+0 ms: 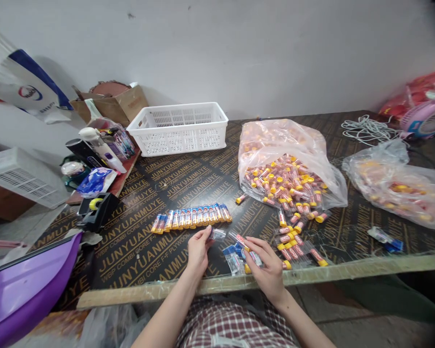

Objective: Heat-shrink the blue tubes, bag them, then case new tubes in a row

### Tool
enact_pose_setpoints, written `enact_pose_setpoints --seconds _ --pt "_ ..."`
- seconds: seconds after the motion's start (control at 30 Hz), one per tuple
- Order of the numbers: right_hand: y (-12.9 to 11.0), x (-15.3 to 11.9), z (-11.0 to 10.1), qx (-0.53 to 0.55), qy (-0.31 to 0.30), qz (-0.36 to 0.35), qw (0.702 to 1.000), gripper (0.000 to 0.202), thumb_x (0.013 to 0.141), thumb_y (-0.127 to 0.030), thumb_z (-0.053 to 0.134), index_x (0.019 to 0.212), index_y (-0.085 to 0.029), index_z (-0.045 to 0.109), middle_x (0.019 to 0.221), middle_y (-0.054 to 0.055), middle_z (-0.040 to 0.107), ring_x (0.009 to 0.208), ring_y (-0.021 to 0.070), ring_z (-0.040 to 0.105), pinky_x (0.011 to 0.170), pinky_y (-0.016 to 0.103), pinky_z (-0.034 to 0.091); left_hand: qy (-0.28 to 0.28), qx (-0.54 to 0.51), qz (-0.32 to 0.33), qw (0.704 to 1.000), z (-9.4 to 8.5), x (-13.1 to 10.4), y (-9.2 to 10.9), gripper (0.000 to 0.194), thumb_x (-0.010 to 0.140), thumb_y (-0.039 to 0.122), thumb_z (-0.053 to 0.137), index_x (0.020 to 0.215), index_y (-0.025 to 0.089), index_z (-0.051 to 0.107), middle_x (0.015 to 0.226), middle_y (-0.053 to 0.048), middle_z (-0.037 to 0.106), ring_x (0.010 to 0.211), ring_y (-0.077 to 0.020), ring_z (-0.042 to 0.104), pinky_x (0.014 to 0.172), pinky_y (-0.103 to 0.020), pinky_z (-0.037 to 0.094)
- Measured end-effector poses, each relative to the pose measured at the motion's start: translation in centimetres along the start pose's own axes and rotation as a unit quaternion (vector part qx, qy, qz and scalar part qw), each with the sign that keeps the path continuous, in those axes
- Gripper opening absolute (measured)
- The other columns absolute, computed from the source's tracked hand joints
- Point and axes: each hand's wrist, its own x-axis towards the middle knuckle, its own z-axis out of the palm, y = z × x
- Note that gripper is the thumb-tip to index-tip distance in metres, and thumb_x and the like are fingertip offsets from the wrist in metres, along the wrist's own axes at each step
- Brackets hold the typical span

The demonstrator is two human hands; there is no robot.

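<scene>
Over the table's near edge, my left hand [199, 249] pinches a small clear plastic sleeve [218, 235]. My right hand [266, 266] grips a small clear tube [238, 239] with red-and-white print, its far end pointing toward the sleeve; the two look apart. Below the hands lie blue-and-clear sleeves [233, 258]. A neat row of blue-and-gold packed tubes [194, 216] lies beyond my left hand. To the right of my right hand are several loose yellow-capped tubes [293, 246], spilling from a large open plastic bag [286, 135] full of them.
A white basket [177, 140] stands against the wall. On the left are a tape dispenser [97, 212], bottles [97, 145] and a purple dustpan [32, 290]. At right lie another bag of tubes [402, 188], a coiled white cord [369, 129] and a pink fan [427, 116]. A wooden strip [348, 271] edges the table.
</scene>
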Motion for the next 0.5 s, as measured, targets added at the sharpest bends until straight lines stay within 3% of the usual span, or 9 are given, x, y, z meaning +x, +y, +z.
enact_pose_setpoints --seconds 0.2,0.5 --pt "0.02 -0.13 0.25 -0.006 0.002 -0.005 1.0 0.036 0.081 -0.009 0.054 0.111 -0.027 0.062 0.103 0.006 0.062 0.096 0.0197 0.059 0.084 0.036 0.05 -0.006 -0.004 0.004 1.0 0.09 -0.14 0.04 0.038 0.039 0.032 0.084 0.066 0.01 0.068 0.064 -0.003 0.065 0.057 -0.0089 0.056 0.054 -0.02 0.044" --pt "-0.18 -0.32 0.57 0.003 -0.004 -0.001 1.0 0.035 0.081 -0.011 0.054 0.111 -0.027 0.062 0.103 0.007 0.062 0.096 0.0204 0.059 0.084 0.038 0.051 0.035 0.031 0.051 0.998 -0.25 -0.22 -0.13 0.037 0.044 0.041 0.081 0.062 0.011 0.066 0.062 -0.002 0.064 0.056 -0.0096 0.054 0.053 -0.021 0.044"
